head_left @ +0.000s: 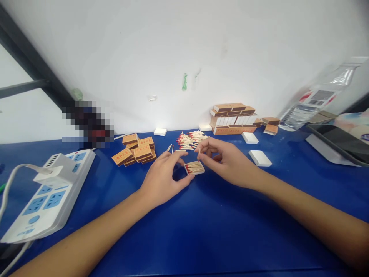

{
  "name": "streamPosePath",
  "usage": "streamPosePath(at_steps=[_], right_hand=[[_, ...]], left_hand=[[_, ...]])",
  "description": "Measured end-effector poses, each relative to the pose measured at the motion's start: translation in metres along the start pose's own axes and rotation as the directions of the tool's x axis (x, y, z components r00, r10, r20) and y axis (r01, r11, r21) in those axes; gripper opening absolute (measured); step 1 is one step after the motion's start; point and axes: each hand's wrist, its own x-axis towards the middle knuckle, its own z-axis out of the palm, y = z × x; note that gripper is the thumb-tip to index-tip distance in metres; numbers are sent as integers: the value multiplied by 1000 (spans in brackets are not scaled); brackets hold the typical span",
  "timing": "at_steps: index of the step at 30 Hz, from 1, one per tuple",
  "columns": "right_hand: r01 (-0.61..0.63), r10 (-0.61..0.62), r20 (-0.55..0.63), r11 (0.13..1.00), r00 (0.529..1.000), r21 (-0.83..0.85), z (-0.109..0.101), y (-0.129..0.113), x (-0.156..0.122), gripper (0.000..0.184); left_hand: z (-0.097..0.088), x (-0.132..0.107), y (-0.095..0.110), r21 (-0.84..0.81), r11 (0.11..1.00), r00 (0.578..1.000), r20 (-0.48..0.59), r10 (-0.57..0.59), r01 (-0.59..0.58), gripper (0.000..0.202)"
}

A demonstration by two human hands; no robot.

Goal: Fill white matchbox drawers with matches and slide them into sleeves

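My left hand [161, 179] curves around a small white matchbox tray [195, 168], its thumb against the near edge and its fingers at the far side. Red-tipped matches lie lengthwise in the tray, heads mostly to the left. Just above the tray's right end, my right hand [220, 156] pinches a matchstick [199, 151] between thumb and forefinger. Behind both hands is a loose pile of matches [188, 140] on the blue table [184, 231]. A few stray matches [170, 148] lie by my left fingers.
Orange matchboxes [138, 150] are heaped at the left, with more in a stack [235, 119] against the wall. Several white trays [260, 158] lie about. A power strip [54, 196] with a cable sits left; a water bottle [319, 96] and a phone [341, 142] are at right.
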Motion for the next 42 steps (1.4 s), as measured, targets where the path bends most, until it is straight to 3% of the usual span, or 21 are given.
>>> streamPosePath(at_steps=[8, 15, 18, 21, 24, 29, 36, 42], right_hand=[[-83, 71, 107, 991, 992, 108, 6, 0, 0, 19], [-6, 10, 40, 995, 999, -96, 0, 5, 2, 13], [17, -33, -63, 970, 998, -244, -5, 18, 6, 11], [-36, -37, -161, 905, 986, -423, -9, 36, 13, 8], [-88, 16, -149, 867, 989, -490, -8, 51, 18, 14], [-141, 112, -87, 847, 990, -513, -7, 56, 20, 14], [-46, -1, -99, 880, 995, -473, -7, 59, 21, 9], [-60, 32, -66, 880, 997, -472, -2, 63, 22, 11]], left_hand=[[-1, 1, 1, 12, 1000, 999, -31, -16, 17, 52], [-2, 1, 1, 16, 1000, 999, -44, -22, 23, 52], [-1, 0, 0, 11, 1000, 999, -36, -22, 22, 51], [-1, -1, 0, 1, 1000, 1000, -13, -17, 17, 51], [-1, -1, 1, -8, 1000, 1000, 0, -20, 20, 53], [-2, 0, 1, -8, 1000, 1000, -5, -26, 25, 52], [0, 0, 0, 5, 1000, 1000, -5, -10, 10, 50], [0, 1, 0, 12, 1000, 1000, -10, -12, 12, 51]])
